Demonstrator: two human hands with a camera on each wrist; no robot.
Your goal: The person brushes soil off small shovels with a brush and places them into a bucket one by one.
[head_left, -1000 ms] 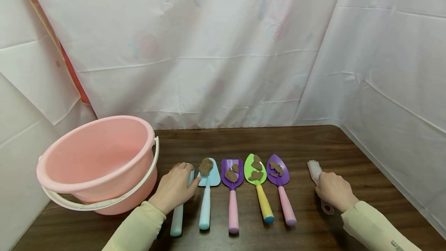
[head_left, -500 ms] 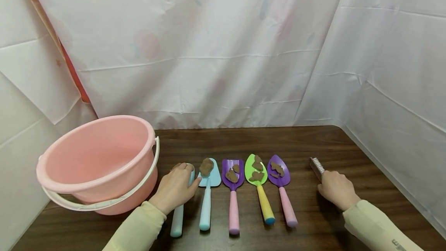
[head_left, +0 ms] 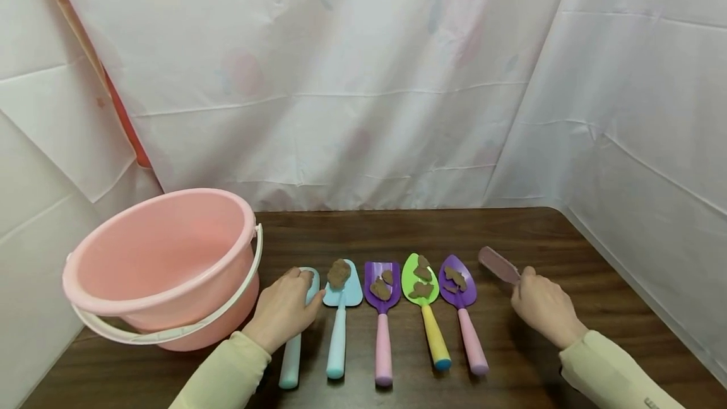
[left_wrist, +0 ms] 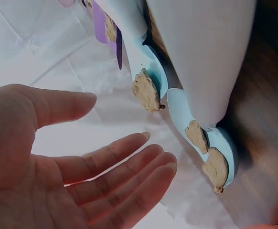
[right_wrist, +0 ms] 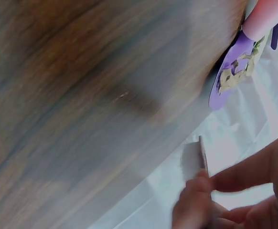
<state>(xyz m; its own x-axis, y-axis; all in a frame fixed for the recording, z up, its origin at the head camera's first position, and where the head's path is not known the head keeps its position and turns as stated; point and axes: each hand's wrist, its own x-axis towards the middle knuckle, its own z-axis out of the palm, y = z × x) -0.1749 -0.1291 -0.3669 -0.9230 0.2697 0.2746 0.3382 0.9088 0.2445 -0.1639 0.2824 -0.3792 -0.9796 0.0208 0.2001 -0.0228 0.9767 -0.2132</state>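
Near table's right edge (head_left: 596, 251), right hand (head_left: 542, 308) grips brush (head_left: 498, 264).

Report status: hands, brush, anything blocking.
Left hand open, resting on the leftmost light blue trowel. Right hand pinches the pink brush, raised off the table. Nothing blocking; pink bucket at left.

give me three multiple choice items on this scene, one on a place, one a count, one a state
1. Where is the pink bucket?
A. left of the scoops
B. right of the brush
C. behind the purple scoops

2. How many scoops lie in the row?
A. three
B. five
C. seven

3. What is the right hand doing?
A. lying flat on the table
B. holding the brush
C. gripping a scoop

Answers: 1 A, it stands at the table's left end. 2 B, five handles show side by side. 3 B, its fingers pinch the brush handle.
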